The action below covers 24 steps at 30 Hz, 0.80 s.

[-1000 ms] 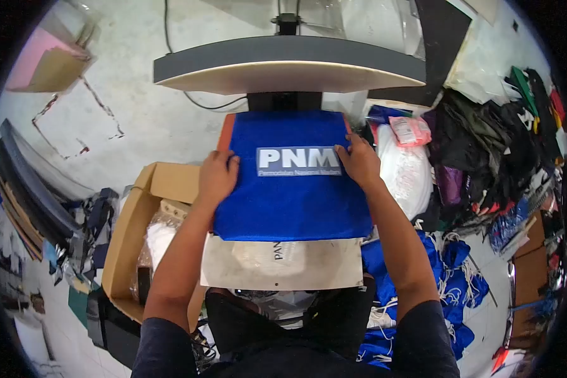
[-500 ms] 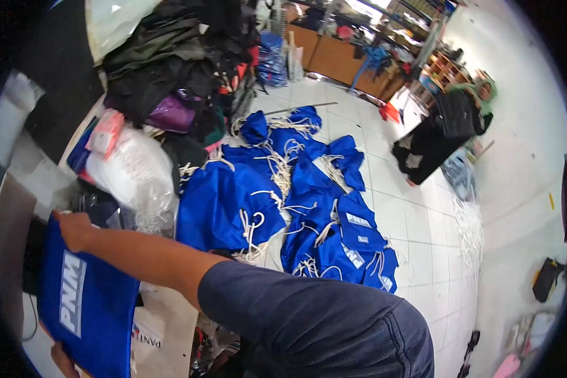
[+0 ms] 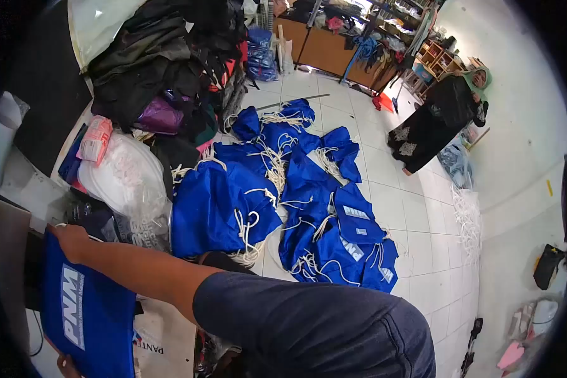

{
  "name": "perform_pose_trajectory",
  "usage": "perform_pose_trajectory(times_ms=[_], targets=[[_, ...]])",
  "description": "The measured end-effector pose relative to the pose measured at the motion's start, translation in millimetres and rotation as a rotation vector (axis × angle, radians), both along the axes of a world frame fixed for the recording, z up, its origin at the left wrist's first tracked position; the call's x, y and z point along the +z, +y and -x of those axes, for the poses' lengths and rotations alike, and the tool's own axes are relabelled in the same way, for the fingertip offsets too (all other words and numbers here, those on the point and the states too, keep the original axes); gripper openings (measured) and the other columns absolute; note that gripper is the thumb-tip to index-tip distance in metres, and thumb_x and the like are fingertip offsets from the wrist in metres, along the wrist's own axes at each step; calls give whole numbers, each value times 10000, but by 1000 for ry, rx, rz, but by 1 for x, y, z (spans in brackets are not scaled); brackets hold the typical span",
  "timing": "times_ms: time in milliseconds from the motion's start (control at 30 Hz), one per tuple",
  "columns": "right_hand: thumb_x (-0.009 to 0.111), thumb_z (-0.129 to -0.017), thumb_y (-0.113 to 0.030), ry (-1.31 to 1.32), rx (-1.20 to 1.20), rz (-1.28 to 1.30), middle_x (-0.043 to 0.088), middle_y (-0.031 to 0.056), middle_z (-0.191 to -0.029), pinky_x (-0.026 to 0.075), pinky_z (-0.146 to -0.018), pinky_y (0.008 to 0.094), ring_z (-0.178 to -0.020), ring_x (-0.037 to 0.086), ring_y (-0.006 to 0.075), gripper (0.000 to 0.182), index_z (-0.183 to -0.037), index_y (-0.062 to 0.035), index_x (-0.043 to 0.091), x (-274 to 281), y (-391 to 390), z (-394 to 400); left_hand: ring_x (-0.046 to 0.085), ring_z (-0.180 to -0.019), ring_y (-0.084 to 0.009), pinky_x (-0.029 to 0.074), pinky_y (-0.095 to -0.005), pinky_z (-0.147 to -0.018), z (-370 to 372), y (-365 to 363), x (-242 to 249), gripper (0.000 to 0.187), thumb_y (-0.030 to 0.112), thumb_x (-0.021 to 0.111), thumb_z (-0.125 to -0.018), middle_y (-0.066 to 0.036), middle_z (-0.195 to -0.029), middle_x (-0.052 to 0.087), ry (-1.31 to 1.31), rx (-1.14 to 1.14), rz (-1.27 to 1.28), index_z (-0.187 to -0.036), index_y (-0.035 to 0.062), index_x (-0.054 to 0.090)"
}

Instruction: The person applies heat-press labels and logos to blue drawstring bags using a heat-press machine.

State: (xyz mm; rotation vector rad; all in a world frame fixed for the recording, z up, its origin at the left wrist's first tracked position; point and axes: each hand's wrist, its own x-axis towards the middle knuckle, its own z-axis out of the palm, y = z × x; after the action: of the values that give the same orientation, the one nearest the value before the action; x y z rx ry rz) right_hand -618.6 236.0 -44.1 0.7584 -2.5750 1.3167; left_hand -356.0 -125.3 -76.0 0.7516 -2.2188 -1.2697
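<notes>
A flat blue fabric bag [image 3: 104, 315] printed with white PNM letters lies at the lower left, near a light machine-like surface. My right hand [image 3: 70, 242] grips its upper edge, with a bit of white cord beside the fingers. At the lower edge, my left hand [image 3: 67, 365] shows only in part, its fingers pressed against the bag; the rest is out of view. My right arm, in a dark sleeve, stretches across the foreground. On the floor lies a heap of blue drawstring bags [image 3: 223, 205] with cream cords, some printed PNM.
Dark fabric [image 3: 164, 63] is piled high at the upper left, above a white plastic-wrapped bundle [image 3: 129, 173]. A cardboard piece [image 3: 170, 327] lies beneath my arm. A person [image 3: 431, 123] stands at the back right holding a black item, near white cords [image 3: 466, 220] along the wall.
My view has shifted slightly, and the held bag sits a little lower and more bent. The person at the back has raised the black item closer to the chest.
</notes>
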Motion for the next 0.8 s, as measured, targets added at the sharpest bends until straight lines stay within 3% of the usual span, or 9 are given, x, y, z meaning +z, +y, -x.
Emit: perform_pose_trajectory(times_ms=[200, 233, 267, 300, 333, 433, 500, 567, 800], targets=[[594, -807, -92, 188, -44, -143, 699, 177, -905, 557, -595, 435, -782, 706, 331, 642, -1413, -35, 392, 13, 18, -20, 619, -913, -385, 475, -445, -819, -8, 12, 0, 399, 256, 542, -937, -253, -1014, 649, -148, 20, 529, -1041, -127, 586], [586, -811, -101, 188, 5, -157, 691, 191, -953, 562, -631, 444, -805, 703, 338, 535, -1330, -29, 473, 17, 27, -26, 567, -1079, -389, 422, -444, -976, -12, -25, -15, 384, 243, 509, -969, -250, -1239, 586, -178, -218, 1050, -1186, -56, 614], [577, -815, -110, 191, 73, -163, 683, 204, -1001, 567, -666, 453, -829, 699, 344, 440, -1246, -22, 554, 28, 42, -33, 536, -1146, -394, 400, -455, -1016, -22, 35, 9, 379, 194, 527, -971, -249, -1266, 576, -151, -112, 930, -1259, -45, 589], [592, -799, -145, 362, 105, -246, 636, 242, -1132, 562, -752, 481, -912, 683, 351, 249, -1003, -27, 672, 21, 42, -32, 535, -1145, -386, 398, -447, -1021, -26, 51, 9, 343, 161, 556, -958, -232, -1240, 588, -106, -38, 904, -1228, -46, 599], [592, -811, -178, 366, 150, -290, 539, 267, -1326, 553, -843, 484, -1041, 656, 372, 236, -947, -45, 733, 25, 45, -38, 537, -1143, -376, 393, -439, -1030, -33, 98, 40, 314, 167, 568, -953, -221, -1200, 604, -168, -115, 836, -1189, -35, 615], [724, -700, -300, 503, 382, -116, 659, 107, -873, 523, -786, 458, -891, 650, 308, 260, -855, -91, 717, 24, 59, -62, 560, -1151, -371, 410, -438, -1032, -50, 178, 64, 279, 165, 597, -935, -207, -1222, 611, -93, -136, 790, -1164, 12, 643], [746, -746, -367, 469, 478, -111, 654, 112, -868, 514, -774, 455, -852, 653, 314, 326, -893, -79, 706, 16, 68, -78, 523, -1224, -393, 395, -445, -1064, -59, 202, 68, 338, 236, 631, -928, -225, -1300, 576, -158, -133, 764, -1190, 23, 648], [707, -836, -370, 418, 516, -368, 641, 117, -1127, 452, -934, 473, -1081, 604, 320, 398, -1118, -91, 683, 21, 78, -91, 509, -1237, -418, 389, -466, -1072, -62, 215, 69, 389, 312, 644, -918, -241, -1315, 561, -188, -130, 716, -1198, 43, 656], [646, -879, -352, 506, 442, -301, 634, 88, -1189, 406, -969, 475, -1116, 586, 296, 374, -1143, -89, 667, 19, 76, -101, 458, -1291, -442, 358, -495, -1094, -64, 221, 62, 471, 409, 590, -939, -239, -1381, 513, -235, -59, 673, -1298, 102, 604]])
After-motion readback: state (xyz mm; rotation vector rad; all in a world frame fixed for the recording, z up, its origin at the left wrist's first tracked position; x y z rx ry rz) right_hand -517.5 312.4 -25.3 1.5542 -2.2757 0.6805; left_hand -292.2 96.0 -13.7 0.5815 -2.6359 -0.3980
